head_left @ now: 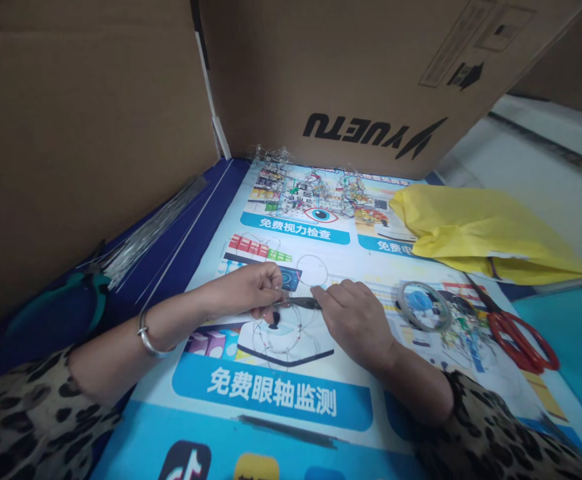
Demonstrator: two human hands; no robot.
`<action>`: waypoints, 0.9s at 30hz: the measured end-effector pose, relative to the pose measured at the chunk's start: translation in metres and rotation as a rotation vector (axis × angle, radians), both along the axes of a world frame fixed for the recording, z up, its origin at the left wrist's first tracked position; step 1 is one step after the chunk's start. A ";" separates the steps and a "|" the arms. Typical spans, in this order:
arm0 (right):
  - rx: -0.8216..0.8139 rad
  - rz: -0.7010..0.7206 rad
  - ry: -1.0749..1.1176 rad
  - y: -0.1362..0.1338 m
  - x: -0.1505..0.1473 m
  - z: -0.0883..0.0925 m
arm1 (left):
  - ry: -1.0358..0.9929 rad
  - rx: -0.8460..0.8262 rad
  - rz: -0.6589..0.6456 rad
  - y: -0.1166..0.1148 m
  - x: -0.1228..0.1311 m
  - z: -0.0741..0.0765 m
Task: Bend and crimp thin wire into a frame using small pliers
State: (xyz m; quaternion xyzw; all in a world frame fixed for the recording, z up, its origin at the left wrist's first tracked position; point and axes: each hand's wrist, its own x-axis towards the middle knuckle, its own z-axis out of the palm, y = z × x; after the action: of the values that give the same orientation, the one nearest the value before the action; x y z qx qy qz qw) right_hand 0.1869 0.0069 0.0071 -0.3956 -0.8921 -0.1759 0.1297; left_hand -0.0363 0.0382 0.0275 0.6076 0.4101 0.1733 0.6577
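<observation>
thin beaded wire loop [299,332] hangs or lies just under the left hand [251,290], near the middle of the tabletop [371,267], over the printed sheet that covers it. the left hand's thumb and fingertips are pressed together, pinching fine wire of the loop right at the point of a dark tapered tool [303,303]. the right hand [358,323] closes around that tool, fingers curled and side by side; its grip end is hidden in the palm. just beyond the tool's point lies a bare wire ring [299,267].

along the far edge of the tabletop sit tangled clumps of beaded wire [315,187], close to a cardboard panel [271,73]. by the left edge, a bundle of straight wires [143,233] lies near teal-handled pliers [98,300]. toward the right edge are a clear round coil [405,310], a colourful heap of beaded pieces [471,337] and red-handled scissors [521,340], with a yellow bag [485,227] at the far right corner.
</observation>
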 end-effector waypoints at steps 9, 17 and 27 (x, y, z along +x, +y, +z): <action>0.016 -0.006 -0.017 0.000 0.002 -0.001 | -0.014 -0.015 -0.003 0.001 -0.003 -0.005; 0.000 -0.020 -0.020 0.000 0.003 0.000 | -0.025 -0.019 0.001 0.002 -0.002 -0.004; -0.074 -0.033 0.033 -0.002 -0.001 -0.002 | -0.026 -0.026 0.000 0.001 -0.002 -0.004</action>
State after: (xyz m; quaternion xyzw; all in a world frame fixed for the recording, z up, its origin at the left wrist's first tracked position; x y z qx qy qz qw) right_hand 0.1859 0.0050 0.0051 -0.4178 -0.8890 -0.1382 0.1269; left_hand -0.0382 0.0394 0.0237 0.5968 0.4035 0.1759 0.6709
